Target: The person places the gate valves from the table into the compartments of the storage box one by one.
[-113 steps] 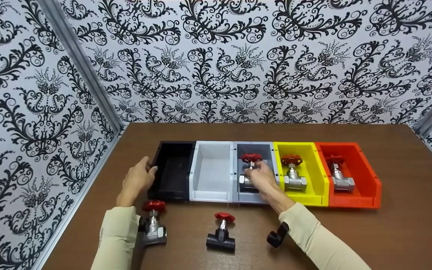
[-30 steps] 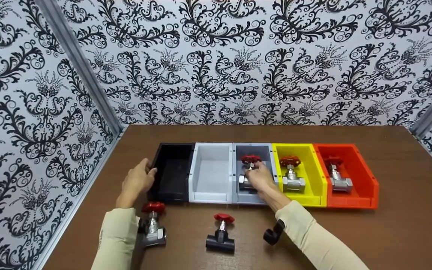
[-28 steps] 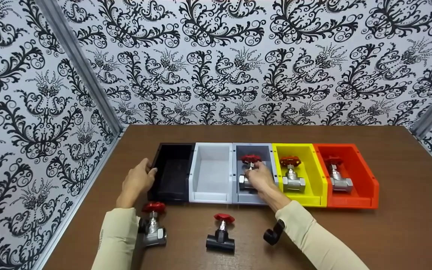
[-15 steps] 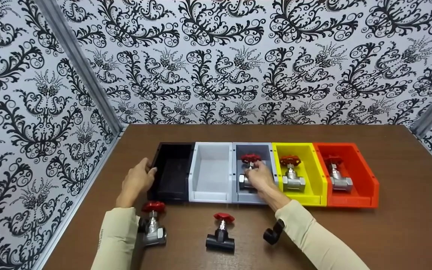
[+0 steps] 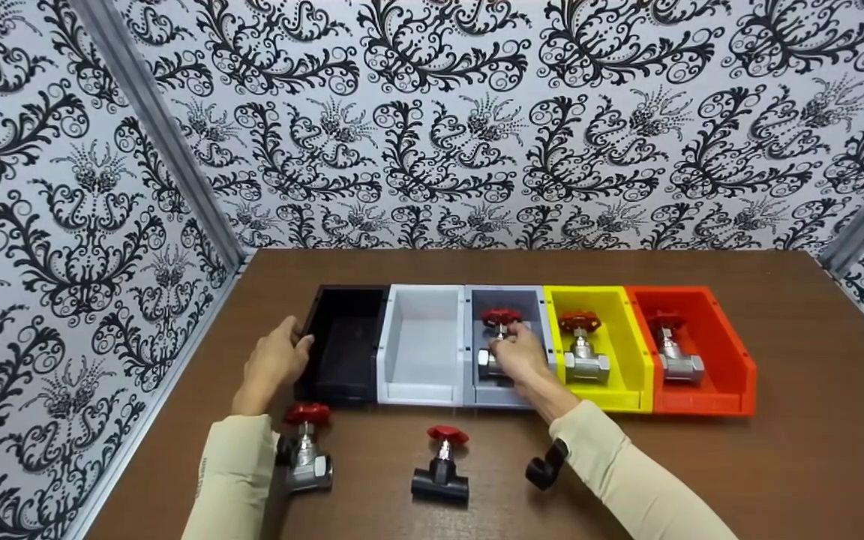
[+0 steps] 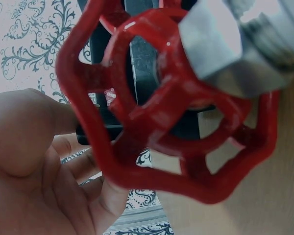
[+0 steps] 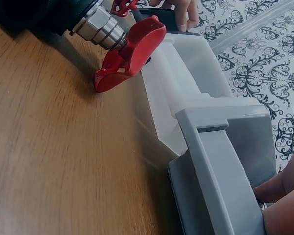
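My left hand (image 5: 274, 364) is at the left wall of the black bin (image 5: 343, 352), thumb on one side of the rim and fingers on the other. In the grey bin (image 5: 511, 397), my right hand (image 5: 526, 360) pinches a metal gate valve (image 5: 488, 363) by the stem, just under its red handwheel (image 5: 501, 318). That valve's body is partly hidden behind the hand. In the right wrist view, the fingers (image 7: 272, 191) reach over the grey bin's wall, and the valve is mostly hidden. A red handwheel (image 6: 171, 98) fills much of the left wrist view, in front of the left hand.
Right of the white bin (image 5: 424, 337), the yellow bin (image 5: 631, 337) and the orange bin (image 5: 732, 375) each hold a metal valve. In front stand another metal valve (image 5: 308, 465), a black tee valve with red handwheel (image 5: 442, 480) and a black elbow-shaped piece (image 5: 546, 469).
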Tool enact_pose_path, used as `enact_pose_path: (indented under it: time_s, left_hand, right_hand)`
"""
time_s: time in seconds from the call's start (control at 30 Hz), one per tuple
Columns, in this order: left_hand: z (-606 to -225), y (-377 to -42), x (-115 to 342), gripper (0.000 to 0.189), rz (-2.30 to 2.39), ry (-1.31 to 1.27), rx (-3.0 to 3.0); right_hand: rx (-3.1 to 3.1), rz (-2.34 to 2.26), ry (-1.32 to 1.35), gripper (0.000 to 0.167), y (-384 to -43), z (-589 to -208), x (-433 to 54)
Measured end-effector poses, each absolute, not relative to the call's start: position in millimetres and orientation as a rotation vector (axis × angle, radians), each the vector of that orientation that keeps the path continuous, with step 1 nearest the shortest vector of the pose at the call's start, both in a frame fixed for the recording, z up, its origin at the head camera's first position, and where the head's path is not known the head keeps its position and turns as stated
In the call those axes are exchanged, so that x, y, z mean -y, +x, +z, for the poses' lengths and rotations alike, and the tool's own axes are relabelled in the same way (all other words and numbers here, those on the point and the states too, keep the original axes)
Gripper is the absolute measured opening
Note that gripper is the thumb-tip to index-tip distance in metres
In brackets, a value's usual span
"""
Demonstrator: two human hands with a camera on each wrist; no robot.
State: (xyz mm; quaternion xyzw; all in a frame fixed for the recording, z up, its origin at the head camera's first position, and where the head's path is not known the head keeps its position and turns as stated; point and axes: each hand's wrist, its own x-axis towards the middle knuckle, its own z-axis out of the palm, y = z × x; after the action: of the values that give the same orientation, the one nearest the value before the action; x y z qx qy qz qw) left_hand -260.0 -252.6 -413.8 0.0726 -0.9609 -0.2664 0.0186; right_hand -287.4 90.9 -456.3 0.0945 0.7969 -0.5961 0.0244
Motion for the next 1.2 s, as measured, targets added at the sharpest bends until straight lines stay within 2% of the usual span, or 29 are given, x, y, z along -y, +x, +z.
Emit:
enact_pose_path:
  time_s: [0.27,0.53,1.2]
  left_hand:
    - [-414.2,-260.1,252.9,0.022,-0.833,0.242,3.0]
    - [-414.3,-258.9,252.3,0.021,-0.839,0.229,2.99]
    - [-413.8,-258.2,252.5,0.02,-0.845,0.221,2.972]
  right_hand:
    - [-2.455,-1.857,0.305,0.049,-288.6,-455.7,-91.2]
    - [-2.424,-1.885,0.294,0.041,-287.7,-455.5,-91.4]
    - [-2.551,-1.817,0.236,0.045,-286.5,-454.3,-90.5]
